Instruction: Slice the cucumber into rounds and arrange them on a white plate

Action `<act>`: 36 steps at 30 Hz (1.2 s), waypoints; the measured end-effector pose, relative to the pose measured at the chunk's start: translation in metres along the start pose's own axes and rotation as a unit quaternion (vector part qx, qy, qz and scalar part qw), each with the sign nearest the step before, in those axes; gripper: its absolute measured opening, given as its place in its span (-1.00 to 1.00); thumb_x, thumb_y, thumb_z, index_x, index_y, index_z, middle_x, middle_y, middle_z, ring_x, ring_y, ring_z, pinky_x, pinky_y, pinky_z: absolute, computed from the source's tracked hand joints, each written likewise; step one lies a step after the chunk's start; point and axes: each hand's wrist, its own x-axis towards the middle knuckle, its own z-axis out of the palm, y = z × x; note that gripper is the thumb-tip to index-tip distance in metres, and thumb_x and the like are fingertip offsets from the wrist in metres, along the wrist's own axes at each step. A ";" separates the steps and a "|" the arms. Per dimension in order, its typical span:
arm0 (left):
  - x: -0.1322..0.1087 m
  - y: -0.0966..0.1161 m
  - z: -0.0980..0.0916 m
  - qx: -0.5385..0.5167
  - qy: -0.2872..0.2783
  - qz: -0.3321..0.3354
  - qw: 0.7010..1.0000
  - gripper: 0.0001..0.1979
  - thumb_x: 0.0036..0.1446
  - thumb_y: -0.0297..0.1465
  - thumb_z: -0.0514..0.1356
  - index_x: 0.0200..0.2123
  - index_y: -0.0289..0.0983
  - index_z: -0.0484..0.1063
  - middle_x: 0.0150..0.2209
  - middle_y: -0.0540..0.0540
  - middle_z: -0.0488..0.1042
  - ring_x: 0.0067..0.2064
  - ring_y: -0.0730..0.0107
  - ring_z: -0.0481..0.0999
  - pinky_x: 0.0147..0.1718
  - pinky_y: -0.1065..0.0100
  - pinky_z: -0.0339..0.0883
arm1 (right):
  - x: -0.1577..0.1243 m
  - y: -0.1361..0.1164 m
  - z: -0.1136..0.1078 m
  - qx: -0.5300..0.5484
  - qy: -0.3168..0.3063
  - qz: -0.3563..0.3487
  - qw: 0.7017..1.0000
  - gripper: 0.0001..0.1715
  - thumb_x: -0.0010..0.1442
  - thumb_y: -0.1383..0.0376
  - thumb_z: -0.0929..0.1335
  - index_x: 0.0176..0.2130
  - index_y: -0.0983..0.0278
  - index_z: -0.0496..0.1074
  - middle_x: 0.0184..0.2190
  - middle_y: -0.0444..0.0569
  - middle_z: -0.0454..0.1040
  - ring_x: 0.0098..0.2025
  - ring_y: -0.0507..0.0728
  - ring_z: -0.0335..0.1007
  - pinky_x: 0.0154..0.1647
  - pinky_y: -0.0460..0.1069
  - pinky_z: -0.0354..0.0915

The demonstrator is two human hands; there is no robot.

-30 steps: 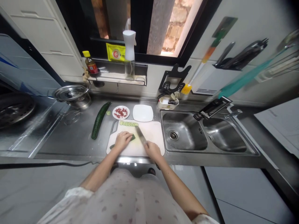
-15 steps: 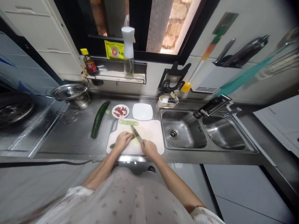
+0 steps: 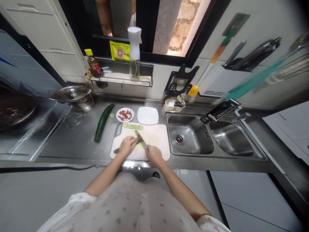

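Observation:
On the white cutting board, my left hand is closed over a cucumber, most of which it hides. One dark green end pokes out to the left of the hand. My right hand grips a kitchen knife by its handle, its blade slanting up and left across the cucumber beside my left fingertips. A row of overlapping cucumber slices lies along the board's far edge. To the left of the board, a whole cucumber rests on the steel counter near a small pale green piece.
Behind the board stand a plate of chopped red pieces and a white square dish. A double sink with a black faucet borders it on the right. A lidded steel pot is at the back left.
The camera view has shifted very slightly. My hands and the knife stay almost in the same place on the board.

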 end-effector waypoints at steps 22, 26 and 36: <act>-0.002 0.000 0.003 -0.020 0.023 0.031 0.999 -0.74 0.27 -0.33 0.08 -0.09 -0.17 0.54 -0.24 -0.09 0.50 -0.17 0.37 0.45 -0.16 0.37 0.31 | 0.025 -0.020 -0.006 -0.011 -0.010 -0.023 1.000 -0.62 0.32 0.36 0.13 -0.03 0.38 0.41 -0.16 0.17 0.53 -0.11 0.19 0.47 -0.16 -0.02 0.27; -0.002 0.001 0.002 -0.021 0.027 0.036 0.999 -0.75 0.27 -0.34 0.09 -0.11 -0.18 0.54 -0.24 -0.09 0.50 -0.18 0.36 0.45 -0.17 0.36 0.32 | 0.014 -0.013 -0.002 -0.013 -0.018 -0.026 0.999 -0.63 0.30 0.39 0.13 -0.05 0.38 0.42 -0.18 0.19 0.53 -0.11 0.19 0.47 -0.17 -0.02 0.28; -0.002 -0.001 0.004 -0.024 0.032 0.043 0.998 -0.75 0.27 -0.35 0.09 -0.09 -0.18 0.54 -0.25 -0.09 0.50 -0.19 0.36 0.44 -0.17 0.35 0.32 | -0.005 -0.002 0.000 -0.042 -0.054 -0.017 0.998 -0.65 0.28 0.41 0.15 -0.06 0.39 0.42 -0.16 0.21 0.52 -0.09 0.19 0.46 -0.19 -0.02 0.27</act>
